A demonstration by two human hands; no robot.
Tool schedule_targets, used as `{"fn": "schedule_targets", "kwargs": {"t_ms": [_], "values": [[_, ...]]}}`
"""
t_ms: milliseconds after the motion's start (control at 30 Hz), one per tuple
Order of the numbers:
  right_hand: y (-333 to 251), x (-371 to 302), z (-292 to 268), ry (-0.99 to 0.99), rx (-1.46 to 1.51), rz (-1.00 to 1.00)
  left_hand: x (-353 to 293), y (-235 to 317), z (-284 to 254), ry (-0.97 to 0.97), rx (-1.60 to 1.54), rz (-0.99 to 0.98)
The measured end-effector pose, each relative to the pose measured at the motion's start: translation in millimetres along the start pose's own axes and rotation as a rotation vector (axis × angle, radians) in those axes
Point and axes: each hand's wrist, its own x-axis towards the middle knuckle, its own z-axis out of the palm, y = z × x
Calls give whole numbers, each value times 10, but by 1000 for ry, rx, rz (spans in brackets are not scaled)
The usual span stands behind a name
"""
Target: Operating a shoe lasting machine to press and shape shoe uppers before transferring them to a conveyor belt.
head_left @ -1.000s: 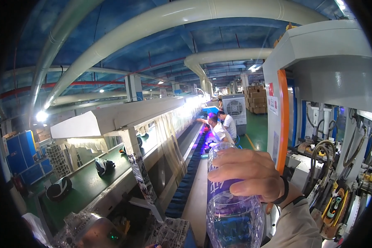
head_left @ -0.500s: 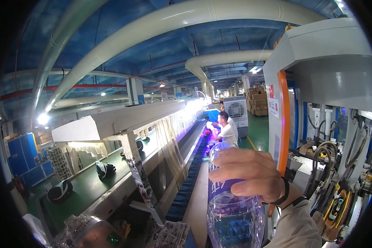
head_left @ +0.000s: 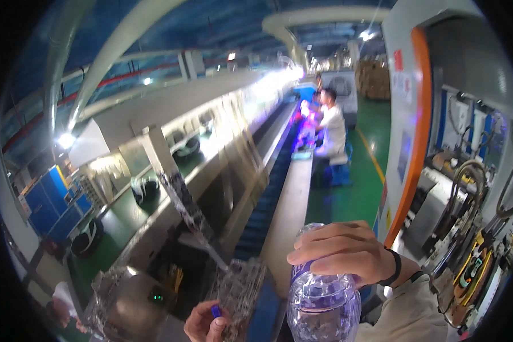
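Observation:
My right hand (head_left: 345,251) is wrapped round a clear plastic water bottle (head_left: 324,305) with a purple label, in front of me at the lower right. The fingers cover most of the label, and the bottle's faceted lower part shows below them. Lower and further left, my left hand (head_left: 205,323) pinches a small blue-purple bottle cap (head_left: 215,311) between its fingers. That hand is near a plastic-wrapped part (head_left: 242,285) of the conveyor frame and is partly cut off by the lower edge.
A conveyor belt (head_left: 117,251) carrying several shoes (head_left: 87,237) runs along the left. A pale bench edge (head_left: 290,211) leads away to a seated person (head_left: 332,122) in light clothing. On the right stands a machine with an orange edge (head_left: 419,125) and hoses. A shiny wrapped box (head_left: 134,296) sits lower left.
The view has tilted downward. My left hand has come into view with the cap in its fingers. My right hand still grips the bottle, which sits slightly lower in view.

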Motion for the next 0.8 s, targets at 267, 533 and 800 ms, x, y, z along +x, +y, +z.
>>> {"fn": "schedule_targets", "kwargs": {"t_ms": [267,533,800], "values": [[63,-1410,466,-98,285,669,469,126,537,-197,86,226],[210,-1991,681,-254,247,733,737,-36,883,-318,639,214],[437,-2179,675,-264,333,797,878,-182,1055,-405,791,145]]}}
